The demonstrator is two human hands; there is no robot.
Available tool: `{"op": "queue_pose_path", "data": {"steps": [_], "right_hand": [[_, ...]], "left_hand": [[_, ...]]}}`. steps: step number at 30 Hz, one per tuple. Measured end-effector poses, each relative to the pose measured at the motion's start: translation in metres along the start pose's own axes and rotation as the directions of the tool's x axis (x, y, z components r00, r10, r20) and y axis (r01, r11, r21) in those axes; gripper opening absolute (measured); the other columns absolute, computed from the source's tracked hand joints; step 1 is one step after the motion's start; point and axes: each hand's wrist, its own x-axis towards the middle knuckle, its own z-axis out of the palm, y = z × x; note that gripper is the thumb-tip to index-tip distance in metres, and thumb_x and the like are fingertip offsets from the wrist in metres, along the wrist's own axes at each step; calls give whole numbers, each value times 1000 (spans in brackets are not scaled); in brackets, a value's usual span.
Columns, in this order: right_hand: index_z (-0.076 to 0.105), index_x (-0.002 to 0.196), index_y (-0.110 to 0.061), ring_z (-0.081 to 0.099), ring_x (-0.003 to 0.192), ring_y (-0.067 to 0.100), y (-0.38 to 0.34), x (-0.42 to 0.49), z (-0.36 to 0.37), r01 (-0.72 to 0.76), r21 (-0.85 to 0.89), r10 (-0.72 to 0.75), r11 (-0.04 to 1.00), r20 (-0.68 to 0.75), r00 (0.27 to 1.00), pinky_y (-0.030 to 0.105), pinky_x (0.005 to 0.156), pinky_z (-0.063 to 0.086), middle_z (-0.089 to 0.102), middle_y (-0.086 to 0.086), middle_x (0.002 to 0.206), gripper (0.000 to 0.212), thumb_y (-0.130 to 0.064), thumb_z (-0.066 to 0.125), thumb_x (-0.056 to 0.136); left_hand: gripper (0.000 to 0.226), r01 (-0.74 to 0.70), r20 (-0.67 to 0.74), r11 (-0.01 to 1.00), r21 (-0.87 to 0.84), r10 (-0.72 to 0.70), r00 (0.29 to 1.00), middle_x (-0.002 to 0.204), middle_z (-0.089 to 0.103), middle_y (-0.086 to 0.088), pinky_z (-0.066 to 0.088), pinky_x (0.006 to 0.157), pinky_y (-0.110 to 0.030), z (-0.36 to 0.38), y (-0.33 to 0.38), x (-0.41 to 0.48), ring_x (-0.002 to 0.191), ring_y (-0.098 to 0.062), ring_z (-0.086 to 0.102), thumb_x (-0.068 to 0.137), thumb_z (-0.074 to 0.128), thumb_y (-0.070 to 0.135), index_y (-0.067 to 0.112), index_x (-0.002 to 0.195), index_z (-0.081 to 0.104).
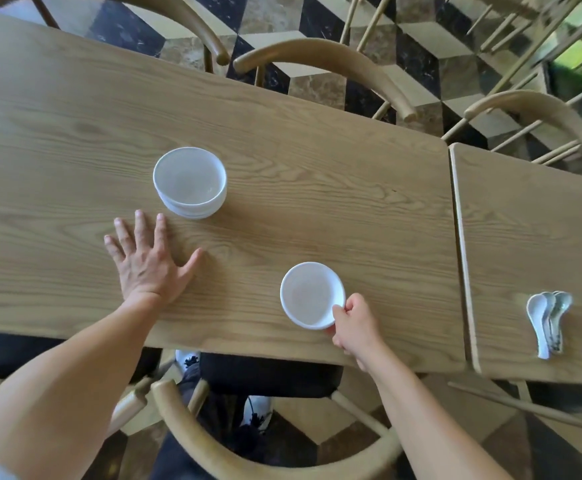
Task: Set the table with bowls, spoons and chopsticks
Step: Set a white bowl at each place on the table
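A single white bowl (312,294) sits on the wooden table (317,188) near its front edge. My right hand (353,327) pinches that bowl's near right rim, thumb on top. A stack of white bowls (190,181) stands further back and to the left. My left hand (149,259) lies flat on the table just in front of the stack, fingers spread, not touching it. Several white ceramic spoons (547,322) lie nested on the adjoining table (531,220) at the right. No chopsticks are in view.
Curved wooden chairs (324,60) line the far side of the tables. Another chair (275,459) with a black cushion stands under me at the near edge. A narrow gap separates the two tables. The floor is checkered tile.
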Motion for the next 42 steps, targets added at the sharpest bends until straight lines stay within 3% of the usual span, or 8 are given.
{"op": "queue_pose_path", "data": {"steps": [4,7,17,33,39,42], "right_hand": [[29,79,-16,38,43,15,7,-3,0,-27,52,28,998,-15,999,14,28,20,41,5,65,24,-8,39,99],[30,79,-16,43,32,10,13,-1,3,-54,44,55,998,-13,998,14,30,21,54,10,69,22,-10,41,97],[38,85,-12,37,37,12,24,6,8,-171,225,150,959,110,983,18,33,23,74,17,78,23,-16,58,95],[49,97,-5,39,39,9,11,5,11,-273,342,202,899,229,952,19,34,23,75,19,85,16,-14,63,95],[49,103,-4,42,42,9,7,8,17,-280,380,191,881,256,948,19,35,25,76,19,88,20,-15,63,95],[48,113,-4,47,43,11,8,8,17,-284,374,185,883,278,943,20,37,31,77,15,87,31,-23,65,94]], "left_hand": [[108,-8,-8,1000,-18,8,1000,167,7,-11,-9,121,-57,1,-1,-1,152,-38,-9,76,31,90,23,159,18],[107,-9,-3,1000,-19,9,1000,167,7,-11,-10,121,-57,0,0,-1,152,-38,-10,76,31,90,23,159,18],[107,-10,-16,1000,-23,9,1000,167,8,-12,-10,121,-56,0,1,0,152,-38,-9,76,31,90,22,159,19],[106,0,-16,1000,-12,0,1000,167,7,-12,-10,121,-56,0,1,-1,152,-38,-10,77,32,89,22,158,20],[106,2,-17,1000,-15,-3,1000,167,8,-12,-10,121,-55,0,2,-1,152,-39,-10,77,32,88,22,158,20],[106,0,-18,1000,-20,-1,1000,166,9,-13,-9,121,-56,0,1,0,152,-39,-9,76,32,88,21,158,22]]}}
